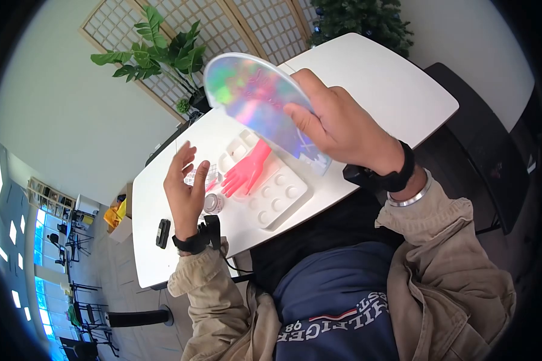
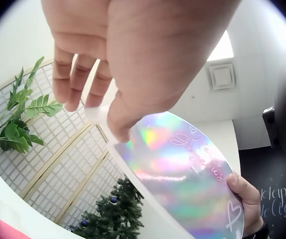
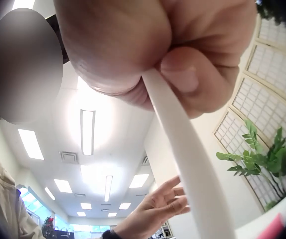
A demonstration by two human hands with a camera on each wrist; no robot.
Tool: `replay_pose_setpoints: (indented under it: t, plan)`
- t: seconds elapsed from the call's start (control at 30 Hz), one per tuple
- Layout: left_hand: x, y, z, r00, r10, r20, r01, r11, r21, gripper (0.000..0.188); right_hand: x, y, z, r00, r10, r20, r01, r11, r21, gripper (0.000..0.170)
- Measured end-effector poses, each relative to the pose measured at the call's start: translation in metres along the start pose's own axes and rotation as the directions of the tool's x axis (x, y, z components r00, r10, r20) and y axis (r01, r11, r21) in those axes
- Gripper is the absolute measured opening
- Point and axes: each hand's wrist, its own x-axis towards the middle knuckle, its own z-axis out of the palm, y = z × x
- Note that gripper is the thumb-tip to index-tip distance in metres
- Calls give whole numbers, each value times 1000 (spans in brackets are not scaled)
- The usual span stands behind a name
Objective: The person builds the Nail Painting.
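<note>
My right hand (image 1: 349, 123) grips an iridescent, rounded panel (image 1: 256, 90) by its edge, thumb on the shiny face, above the table. Pink script and a white heart (image 2: 234, 215) decorate that face; its white rim (image 3: 188, 144) appears edge-on in the right wrist view. My left hand (image 1: 186, 189) is raised with fingers loosely spread, apart from the panel in the head view. Beneath, a pink model hand (image 1: 248, 171) lies across a white tray (image 1: 292, 203) with round wells. A small clear jar (image 1: 213, 204) stands by my left wrist.
A white table (image 1: 367, 78) carries all this, with a small black device (image 1: 162, 233) near its left edge. Beyond it are a potted plant (image 1: 168, 54), a lattice screen (image 1: 223, 27) and a decorated tree (image 1: 361, 24). A dark bench (image 1: 488, 144) stands at right.
</note>
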Motion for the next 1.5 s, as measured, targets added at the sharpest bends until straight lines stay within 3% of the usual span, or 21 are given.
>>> replay_pose_setpoints:
  t: [0.2,0.27,0.6,0.7,0.87,1.17,1.5]
  plan:
    - [-4,-18,21,976,-67,209,53,996,70,47,-1,51,25,990,143,-1,-142,979,-149,29]
    - [-7,-21,29,953,-95,288,68,992,102,53,-6,68,37,986,166,-4,-164,971,-176,28]
    - [-12,-22,43,873,-127,471,62,987,151,67,-23,75,81,964,255,73,-250,966,-72,32]
    - [-14,-28,47,890,-75,450,-6,984,176,71,-25,63,81,967,249,60,-242,965,-98,32]
    - [-13,-23,45,878,-118,465,32,981,189,71,-25,63,84,964,264,33,-258,958,-127,30]
    - [-15,-22,48,882,-97,461,13,983,181,65,-28,47,85,938,293,184,-281,956,-87,31]
    - [-16,-11,49,885,-87,457,-2,981,192,59,-24,31,85,937,243,250,-206,964,-166,26]
